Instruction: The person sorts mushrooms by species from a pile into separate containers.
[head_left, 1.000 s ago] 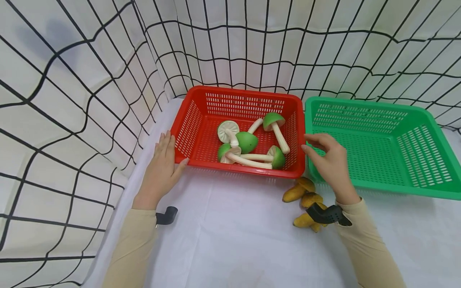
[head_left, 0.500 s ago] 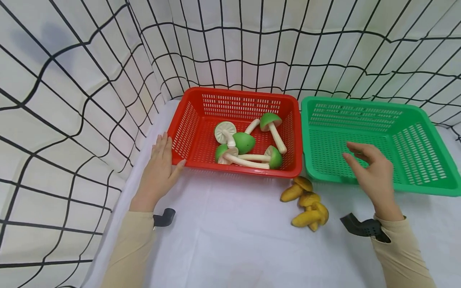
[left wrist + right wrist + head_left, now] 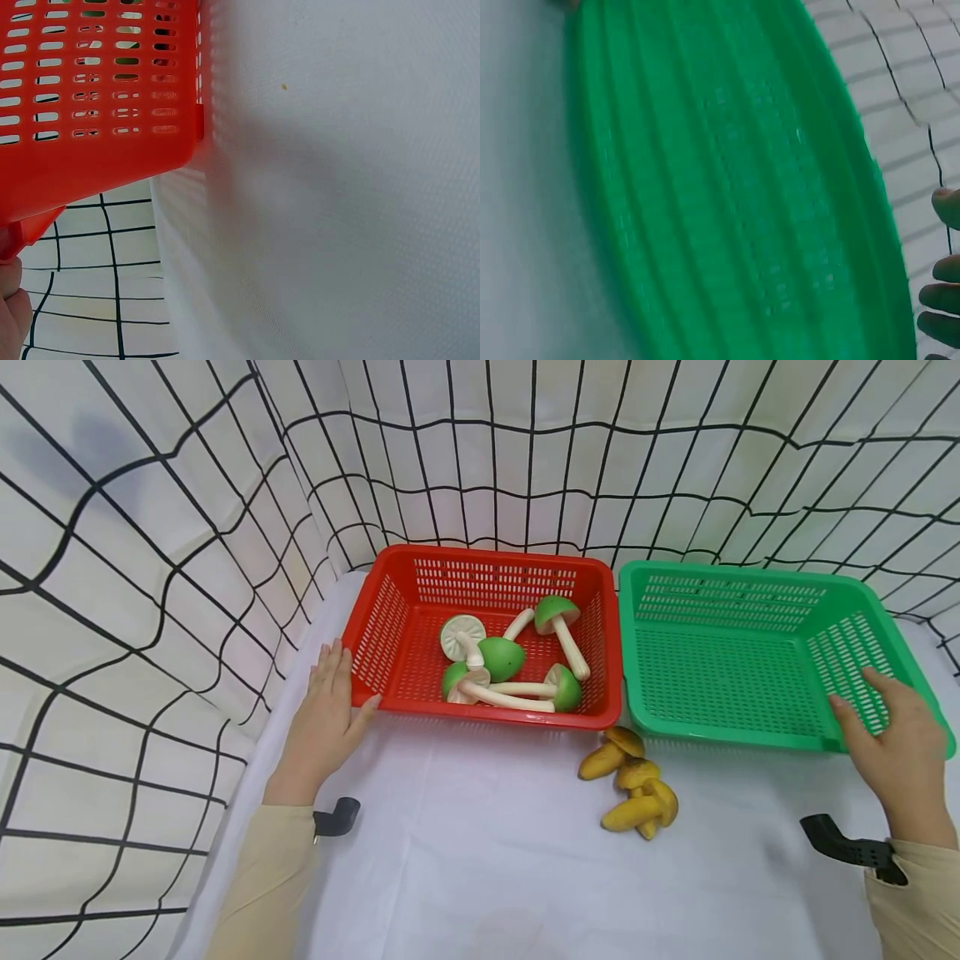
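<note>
The left hand (image 3: 315, 724) is lying with straight fingers close together along the outer left side of the red basket (image 3: 487, 713), its thumb spreading away to touch the near corner. The right hand (image 3: 903, 743) is resting or hovering at the near right corner of the green basket (image 3: 712, 681), thumb and index finger standing apart; whether it is touching the rim, one cannot tell. A black wrist mount (image 3: 341, 816) is projecting from the left wrist, and a second mount (image 3: 843, 843) from the right. Black netting (image 3: 531, 431) is rising close behind both baskets at twelve o'clock (away from the person) and along the left hand's side toward nine. The red basket's wall is standing between the left hand and the green-capped mushrooms (image 3: 501, 658), which are lying inside. A cluster of yellow-brown mushrooms (image 3: 637, 774) is occupying the white cloth (image 3: 480, 860) before the baskets' neighbouring corners. From the left hand, the red basket is lying at two o'clock and the yellow-brown cluster between three and four; from the right hand, the green basket is extending toward ten and the cluster is lying near nine.
</note>
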